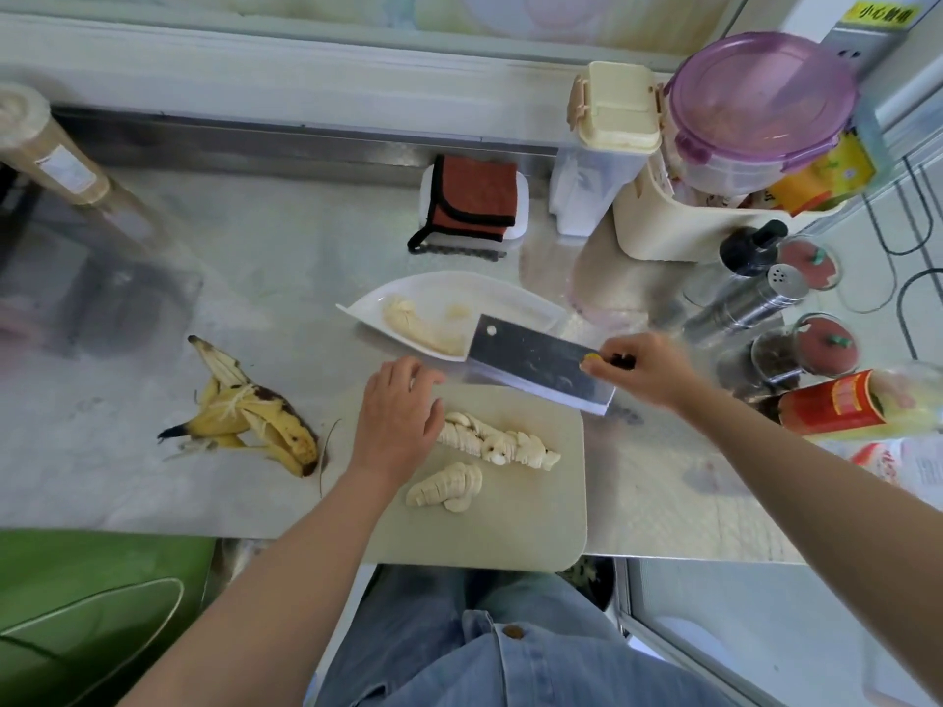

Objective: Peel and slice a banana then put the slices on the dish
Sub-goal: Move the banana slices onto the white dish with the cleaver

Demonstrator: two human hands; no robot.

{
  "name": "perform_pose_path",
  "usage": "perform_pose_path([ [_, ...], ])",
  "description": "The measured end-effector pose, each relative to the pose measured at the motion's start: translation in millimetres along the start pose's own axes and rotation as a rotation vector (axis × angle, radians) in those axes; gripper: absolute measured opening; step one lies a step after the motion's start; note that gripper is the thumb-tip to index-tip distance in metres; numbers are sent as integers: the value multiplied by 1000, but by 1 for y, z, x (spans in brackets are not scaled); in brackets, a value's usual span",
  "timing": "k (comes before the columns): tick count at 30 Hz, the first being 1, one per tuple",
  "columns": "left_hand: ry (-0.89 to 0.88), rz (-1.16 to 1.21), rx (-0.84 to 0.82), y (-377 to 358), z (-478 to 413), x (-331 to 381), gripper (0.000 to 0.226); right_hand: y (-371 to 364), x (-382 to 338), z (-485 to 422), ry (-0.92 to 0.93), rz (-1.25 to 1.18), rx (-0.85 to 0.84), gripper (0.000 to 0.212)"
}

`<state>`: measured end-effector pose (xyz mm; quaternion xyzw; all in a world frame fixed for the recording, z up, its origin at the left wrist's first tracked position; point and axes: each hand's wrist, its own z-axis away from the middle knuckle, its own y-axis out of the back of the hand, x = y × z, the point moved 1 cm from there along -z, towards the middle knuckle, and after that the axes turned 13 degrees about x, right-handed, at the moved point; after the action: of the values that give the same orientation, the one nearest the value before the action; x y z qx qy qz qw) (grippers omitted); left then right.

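Jeans [510, 630] sit below the board [510, 528]. Slices [490, 441] lie on the board in a row, left to right. Left hand [398, 415], fingers loose, is at their left end, maybe touching. Right hand [648, 369] grips the knife [536, 364] over the board's far edge, near the dish [510, 298].

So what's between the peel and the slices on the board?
The left hand, over the board, between peel and slices; head view.

Pale banana slices [497, 443] lie in two rows on the beige cutting board [536, 517]. The white leaf-shaped dish [459, 290] behind it holds an uncut peeled piece [418, 324], one end hidden by the cleaver [536, 364].
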<state>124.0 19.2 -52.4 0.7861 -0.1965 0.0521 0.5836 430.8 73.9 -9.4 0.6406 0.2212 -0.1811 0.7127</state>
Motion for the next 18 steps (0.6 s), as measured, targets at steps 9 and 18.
perform_pose_path([
  [9,-143,28,-124,-10,80,49,49,-31,24,47,-138,-2,-5,32],
  [18,-147,-50,-225,-15,106,63,60,-47,29,57,-127,-123,-84,22],
])
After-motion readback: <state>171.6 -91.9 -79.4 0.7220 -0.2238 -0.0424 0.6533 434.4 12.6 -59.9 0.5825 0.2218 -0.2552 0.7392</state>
